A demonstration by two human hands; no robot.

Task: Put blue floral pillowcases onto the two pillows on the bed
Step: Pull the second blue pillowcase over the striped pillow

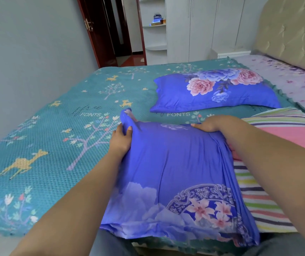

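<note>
At bed's near edge: near pillow (175, 174) in blue floral case, lying across the teal spread (37, 145), its near end overhanging the bed edge.
Case fit: fabric pulled over the pillow with long wrinkles; bunched folds along the right side and near-right corner. Can't tell where the opening is.
Left hand (121, 139): at the far-left corner, fingers and thumb curled round a gathered bunch of case; a loose tip of fabric sticks up past it.
Right hand (211, 124): on the far-right edge, fingers curled over the top edge; fingertips hidden behind the fabric, so depth of hold can't be judged.
Arms: both forearms bare, cut off by the bottom frame edge. Right forearm covers part of the pillow's right side.
Striped blanket (258, 200): just right of the pillow, touching it, partly under it and under the right arm; pink patch further back.
Far pillow (212, 91): already cased, blue with pink and blue flowers, flat on the spread beyond the hands, apart from the near one.
Lilac sheet (286, 76): bare strip at the head end, right, cut off by the frame.
Headboard (292, 30): beige, tufted, only partly in frame.
Back: white wardrobe (203, 28), corner shelves (155, 24) with small items too blurred to identify, dark red door (92, 30) open on a dim hallway.
</note>
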